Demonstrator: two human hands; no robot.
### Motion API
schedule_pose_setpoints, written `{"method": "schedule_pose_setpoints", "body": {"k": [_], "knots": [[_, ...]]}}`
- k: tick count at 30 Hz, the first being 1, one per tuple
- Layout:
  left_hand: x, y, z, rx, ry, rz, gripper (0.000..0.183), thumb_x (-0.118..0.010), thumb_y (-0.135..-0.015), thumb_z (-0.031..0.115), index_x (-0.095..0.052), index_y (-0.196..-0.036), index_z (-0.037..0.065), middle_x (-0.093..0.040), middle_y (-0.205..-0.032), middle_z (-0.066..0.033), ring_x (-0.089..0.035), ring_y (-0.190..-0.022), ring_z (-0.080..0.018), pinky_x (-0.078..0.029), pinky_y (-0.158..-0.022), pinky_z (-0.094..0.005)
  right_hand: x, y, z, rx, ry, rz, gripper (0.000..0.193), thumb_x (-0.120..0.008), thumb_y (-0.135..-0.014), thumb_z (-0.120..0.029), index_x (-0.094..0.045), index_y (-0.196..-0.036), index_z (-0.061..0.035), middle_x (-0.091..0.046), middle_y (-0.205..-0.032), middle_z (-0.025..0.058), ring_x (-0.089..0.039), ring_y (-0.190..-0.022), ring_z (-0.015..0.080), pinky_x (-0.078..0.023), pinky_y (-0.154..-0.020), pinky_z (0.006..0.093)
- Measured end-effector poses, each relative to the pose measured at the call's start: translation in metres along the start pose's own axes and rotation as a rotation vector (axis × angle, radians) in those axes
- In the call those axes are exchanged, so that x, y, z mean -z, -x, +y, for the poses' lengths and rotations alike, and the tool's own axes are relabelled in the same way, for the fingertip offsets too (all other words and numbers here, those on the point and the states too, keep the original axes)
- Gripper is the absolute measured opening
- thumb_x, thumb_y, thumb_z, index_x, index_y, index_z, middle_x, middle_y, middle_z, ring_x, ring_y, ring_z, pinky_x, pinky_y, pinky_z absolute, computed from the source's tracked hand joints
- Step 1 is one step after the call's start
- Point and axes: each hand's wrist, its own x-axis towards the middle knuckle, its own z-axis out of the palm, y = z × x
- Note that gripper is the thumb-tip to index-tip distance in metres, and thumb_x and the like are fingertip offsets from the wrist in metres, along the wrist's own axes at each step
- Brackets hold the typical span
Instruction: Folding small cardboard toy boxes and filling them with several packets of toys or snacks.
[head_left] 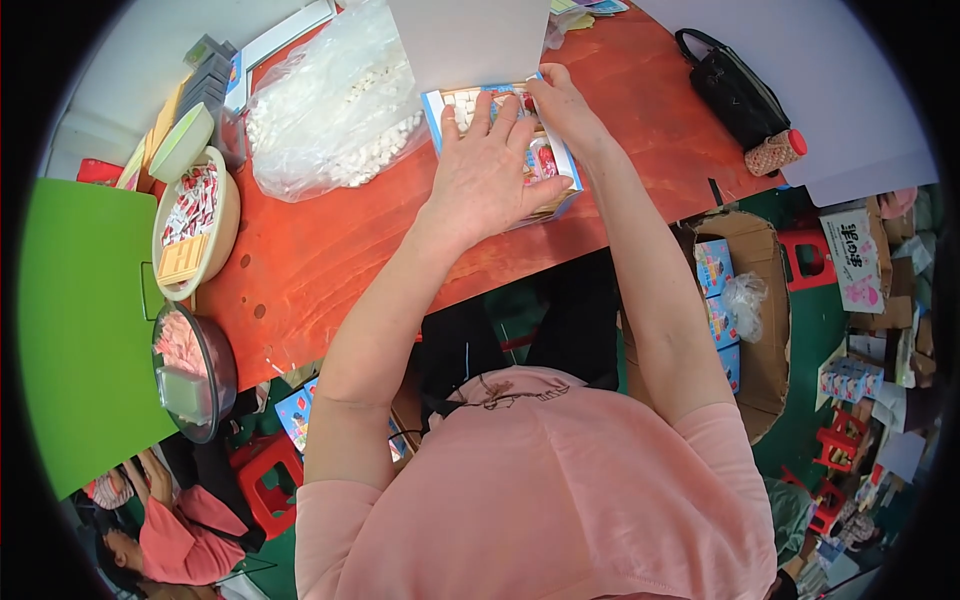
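Note:
An open blue-and-white cardboard box (572, 176) stands on the red table, its plain white lid (470, 42) raised at the far side. Small white pieces (463, 104) and red-and-blue wrapped packets (541, 160) fill it. My left hand (485, 170) lies over the contents with fingers spread, the thumb reaching toward the near right corner. At the far right corner, my right hand (568, 112) grips the box's side wall; some of its fingertips are hidden.
A clear bag of white pieces (335, 125) lies left of the box. Farther left are a cream basin (228, 215) of small packets and a dark-rimmed bowl (226, 375) of pink items. A black pouch (738, 95) and a jar (775, 153) sit right. Below stands a carton (765, 350).

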Motion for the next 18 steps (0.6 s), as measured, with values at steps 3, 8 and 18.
{"method": "schedule_pose_setpoints", "body": {"k": [3, 8, 18], "knots": [[-0.001, -0.004, 0.002, -0.004, 0.035, 0.004, 0.081, -0.060, -0.086, 0.067, -0.058, -0.135, 0.003, -0.044, -0.151, -0.0203, -0.032, -0.147, -0.0422, -0.021, -0.116, -0.0674, 0.004, -0.006, 0.009, 0.098, 0.218, 0.048, 0.047, -0.049, -0.100, -0.025, -0.047, -0.139, 0.0011, -0.063, -0.123, 0.0220, -0.062, -0.115, 0.0302, -0.050, -0.096, 0.0402], [-0.004, 0.000, 0.000, 0.034, 0.080, 0.038, 0.083, -0.063, -0.083, 0.068, -0.059, -0.134, 0.003, -0.046, -0.150, -0.0194, -0.034, -0.146, -0.0424, -0.022, -0.116, -0.0679, 0.001, 0.047, 0.001, 0.102, -0.014, -0.103, 0.056, -0.042, -0.103, -0.019, -0.033, -0.155, 0.0000, -0.051, -0.145, 0.0233, -0.053, -0.133, 0.0321, -0.043, -0.109, 0.0396], [-0.004, 0.017, -0.054, 0.259, 1.246, 0.485, 0.038, -0.051, -0.104, 0.017, -0.056, -0.138, 0.000, -0.042, -0.157, -0.0188, -0.032, -0.151, -0.0329, -0.025, -0.123, -0.0379, -0.006, 0.054, -0.001, 0.152, 0.123, -0.047, 0.061, -0.040, -0.106, -0.022, -0.024, -0.162, -0.0037, -0.045, -0.156, 0.0168, -0.042, -0.144, 0.0259, -0.032, -0.116, 0.0326]]}}
